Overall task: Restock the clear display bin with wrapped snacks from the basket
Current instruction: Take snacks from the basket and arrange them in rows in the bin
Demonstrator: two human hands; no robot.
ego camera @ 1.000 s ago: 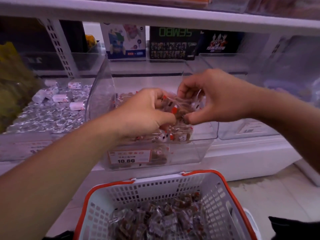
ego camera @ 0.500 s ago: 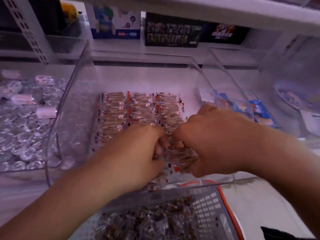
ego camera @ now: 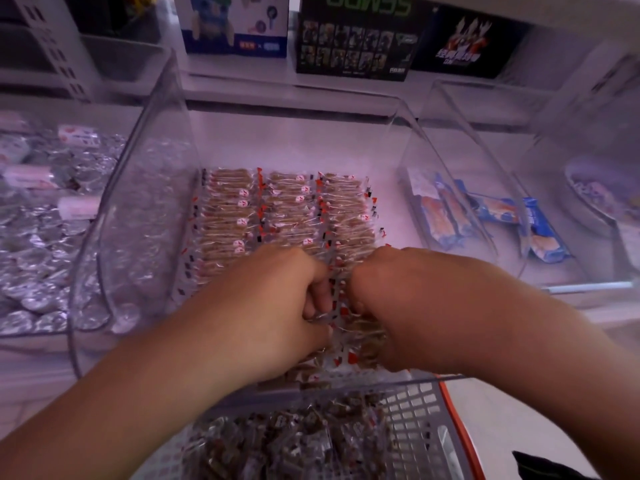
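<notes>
Both hands, left [ego camera: 273, 306] and right [ego camera: 398, 306], close on a bundle of snacks [ego camera: 349, 327] inside the bin [ego camera: 152, 209], pressing it down at the near end of three neat rows, apparently to extend them. Below the grip, the basket [ego camera: 419, 410] holds more.

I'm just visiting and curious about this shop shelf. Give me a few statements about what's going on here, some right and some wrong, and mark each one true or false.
1. Both the left hand and right hand are inside the clear bin. True.
2. The wrapped snacks in the bin lie in neat rows. True.
3. The basket below is empty. False: it holds more wrapped snacks.
4. The bin to the right holds silver foil pieces. False: it holds blue packets; the foil pieces are on the left.
</notes>
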